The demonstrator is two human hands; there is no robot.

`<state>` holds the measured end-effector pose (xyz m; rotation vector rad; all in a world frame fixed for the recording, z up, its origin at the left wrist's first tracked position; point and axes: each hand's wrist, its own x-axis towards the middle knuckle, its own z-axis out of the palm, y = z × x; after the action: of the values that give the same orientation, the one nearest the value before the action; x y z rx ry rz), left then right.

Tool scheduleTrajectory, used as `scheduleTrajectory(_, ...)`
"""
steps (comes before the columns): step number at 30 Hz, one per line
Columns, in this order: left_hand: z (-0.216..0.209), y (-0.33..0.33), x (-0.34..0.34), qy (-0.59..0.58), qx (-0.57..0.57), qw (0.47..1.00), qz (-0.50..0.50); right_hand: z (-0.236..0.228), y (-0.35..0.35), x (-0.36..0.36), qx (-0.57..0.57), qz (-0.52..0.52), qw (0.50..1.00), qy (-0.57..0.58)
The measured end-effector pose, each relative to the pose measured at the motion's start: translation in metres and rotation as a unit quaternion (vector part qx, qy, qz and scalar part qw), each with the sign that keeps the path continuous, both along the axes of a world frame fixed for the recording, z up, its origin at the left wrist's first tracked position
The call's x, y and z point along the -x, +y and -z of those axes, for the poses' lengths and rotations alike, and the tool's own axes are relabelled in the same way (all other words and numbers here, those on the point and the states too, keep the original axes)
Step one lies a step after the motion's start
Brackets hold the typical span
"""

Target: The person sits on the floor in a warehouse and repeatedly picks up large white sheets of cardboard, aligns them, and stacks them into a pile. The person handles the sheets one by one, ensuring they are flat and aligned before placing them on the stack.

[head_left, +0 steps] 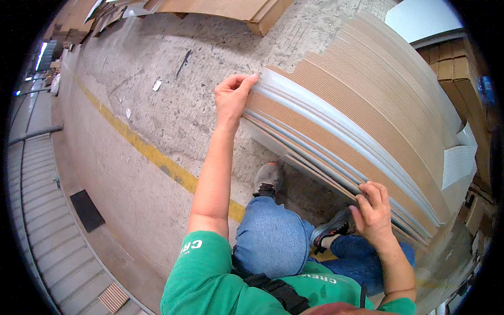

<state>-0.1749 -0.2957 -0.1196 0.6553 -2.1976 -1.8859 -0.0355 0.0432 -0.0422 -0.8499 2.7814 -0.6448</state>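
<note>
A fanned stack of brown corrugated cardboard sheets (362, 100) leans on its edges over the floor, the sheets overlapping in steps. Among the brown edges run pale bluish-white sheets (328, 109). At the stack's far left corner, my left hand (231, 100) is closed in a pinch on the corner of a cardboard sheet. My right hand (374, 212) curls over the near edges further right, fingers on top and thumb on the near side, gripping cardboard sheets. How many sheets lie in each grip is hidden.
Several flat cardboard pieces (210, 9) lie on a pallet at the top. Brown boxes (455, 68) and a white panel (422, 21) stand at upper right. A yellow line (152, 155) crosses the concrete floor. A dark mat (87, 211) lies at left. My shoes are below the stack.
</note>
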Motion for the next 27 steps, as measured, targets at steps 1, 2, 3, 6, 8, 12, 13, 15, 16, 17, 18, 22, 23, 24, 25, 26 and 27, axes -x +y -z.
scheduleTrajectory(1, -0.001, -0.002, -0.005, -0.002, 0.002, 1.000, -0.003, -0.003, 0.000, -0.002, -0.007, -0.011, 1.000, 0.003)
scheduleTrajectory(2, -0.004, -0.004, -0.011, -0.003, 0.005, 1.000, -0.004, -0.005, 0.000, -0.004, -0.001, -0.016, 1.000, 0.014)
scheduleTrajectory(3, -0.005, -0.006, -0.016, -0.004, 0.008, 1.000, -0.006, -0.008, 0.001, -0.005, 0.004, -0.019, 0.999, 0.026)
scheduleTrajectory(6, 0.000, -0.017, -0.032, 0.005, -0.011, 1.000, -0.021, -0.019, 0.006, 0.000, -0.038, 0.007, 0.994, 0.104)
scheduleTrajectory(8, 0.002, -0.027, -0.043, 0.003, -0.009, 1.000, -0.004, -0.029, 0.009, 0.004, -0.064, 0.082, 0.991, 0.088)
scheduleTrajectory(12, -0.020, -0.038, -0.044, 0.015, 0.290, 0.954, 0.071, -0.001, 0.024, -0.023, -0.080, 0.066, 0.987, -0.120)
scheduleTrajectory(13, -0.026, -0.035, -0.037, 0.006, 0.316, 0.946, 0.079, -0.002, 0.025, -0.026, -0.069, 0.055, 0.992, -0.093)
scheduleTrajectory(15, -0.030, -0.027, -0.015, 0.038, 0.245, 0.963, 0.105, 0.001, 0.023, -0.031, -0.090, 0.052, 0.990, -0.099)
scheduleTrajectory(16, -0.029, -0.022, -0.002, 0.054, 0.208, 0.969, 0.118, 0.003, 0.022, -0.033, -0.101, 0.051, 0.988, -0.102)
scheduleTrajectory(17, -0.028, -0.016, 0.011, 0.006, 0.174, 0.978, 0.115, 0.005, 0.022, -0.033, -0.092, 0.054, 0.989, -0.102)
scheduleTrajectory(18, -0.027, -0.008, 0.024, -0.043, 0.137, 0.983, 0.113, 0.005, 0.023, -0.033, -0.086, 0.060, 0.989, -0.103)
scheduleTrajectory(22, -0.001, -0.009, 0.042, -0.162, 0.028, 0.977, 0.135, 0.004, 0.022, -0.031, -0.079, 0.073, 0.988, -0.110)
scheduleTrajectory(23, 0.002, -0.009, 0.043, -0.156, 0.037, 0.977, 0.141, 0.002, 0.022, -0.030, -0.079, 0.073, 0.987, -0.115)
scheduleTrajectory(24, 0.005, -0.012, 0.044, -0.149, 0.047, 0.977, 0.146, 0.000, 0.021, -0.029, -0.080, 0.072, 0.987, -0.120)
scheduleTrajectory(25, 0.009, -0.014, 0.045, -0.143, 0.057, 0.977, 0.150, -0.002, 0.020, -0.028, -0.080, 0.071, 0.986, -0.124)
scheduleTrajectory(26, 0.006, -0.010, 0.044, -0.133, 0.053, 0.978, 0.149, -0.003, 0.021, -0.028, -0.082, 0.070, 0.986, -0.125)
scheduleTrajectory(27, 0.002, -0.006, 0.042, -0.122, 0.049, 0.980, 0.148, -0.004, 0.021, -0.028, -0.084, 0.069, 0.986, -0.125)
